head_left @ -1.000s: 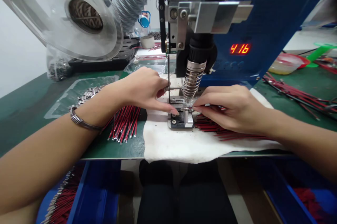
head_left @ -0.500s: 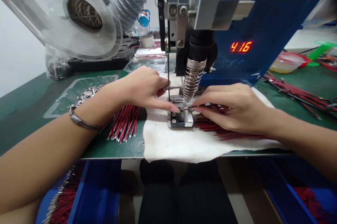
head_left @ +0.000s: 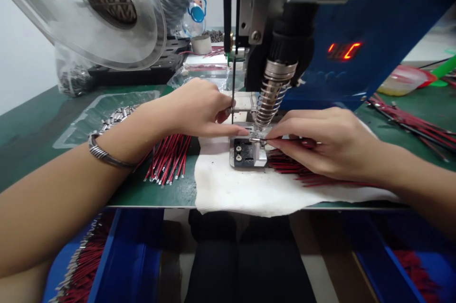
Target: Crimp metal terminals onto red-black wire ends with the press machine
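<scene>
Pinching, my right hand (head_left: pixel 317 139) holds a metal-tipped wire (head_left: pixel 255 140) over the black fixture (head_left: pixel 244 156), just right of the outstretched thumb of my left hand (head_left: pixel 201 109); whether its curled fingers grip anything, I cannot tell. The red display (head_left: pixel 345 51), earlier 416, now legibly shows only C.

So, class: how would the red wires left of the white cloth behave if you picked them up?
The red wires would probably flex but not flop, being thin yet lying nearly straight. Each is likely light, given its slimness. The bunch may splay, since its near ends sit unevenly.
</scene>
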Motion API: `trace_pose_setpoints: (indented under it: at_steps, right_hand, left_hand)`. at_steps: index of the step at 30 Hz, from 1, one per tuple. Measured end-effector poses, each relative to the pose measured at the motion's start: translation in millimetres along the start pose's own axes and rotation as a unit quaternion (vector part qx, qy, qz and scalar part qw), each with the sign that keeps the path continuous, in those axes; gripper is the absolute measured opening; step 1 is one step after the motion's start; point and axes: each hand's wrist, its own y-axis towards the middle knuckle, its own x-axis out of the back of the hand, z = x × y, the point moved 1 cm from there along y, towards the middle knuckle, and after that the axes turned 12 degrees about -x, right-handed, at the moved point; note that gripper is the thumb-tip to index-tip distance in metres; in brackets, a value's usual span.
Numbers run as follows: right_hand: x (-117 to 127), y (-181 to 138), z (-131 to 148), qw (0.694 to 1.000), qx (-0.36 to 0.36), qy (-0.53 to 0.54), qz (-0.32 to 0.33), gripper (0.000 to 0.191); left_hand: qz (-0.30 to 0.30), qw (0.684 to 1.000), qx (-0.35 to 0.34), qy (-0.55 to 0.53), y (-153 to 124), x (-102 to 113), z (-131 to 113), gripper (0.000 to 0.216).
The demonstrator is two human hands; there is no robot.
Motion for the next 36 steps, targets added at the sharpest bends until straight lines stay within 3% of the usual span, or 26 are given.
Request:
trace_pose_setpoints:
  at_steps: [5, 16, 30, 36]
  right_hand:
    - [2.0, -2.3, 2.8, 0.999, 0.008, -0.046, 0.008, 0.011]
    - [-0.4, -4.1, 7.9, 0.994, -0.064, -0.085, -0.006, 0.012]
    - [0.9, -1.9, 3.5, 0.998, 0.012, -0.056, 0.001, 0.006]
    - [-0.7, -0.2, 1.7, 1.000, 0.008, -0.024, 0.013, 0.009]
  left_hand:
    - [0.007, 1.000, 0.022, 0.005, -0.1, -1.3, -4.7, 0.061]
    - [0.002, 1.000, 0.031, 0.005, 1.9, -3.1, -5.6, 0.062]
    - [0.002, 1.000, 0.018, 0.019, 1.0, -1.7, -5.0, 0.056]
    - [0.003, 0.999, 0.017, 0.029, 1.6, -3.3, -1.8, 0.061]
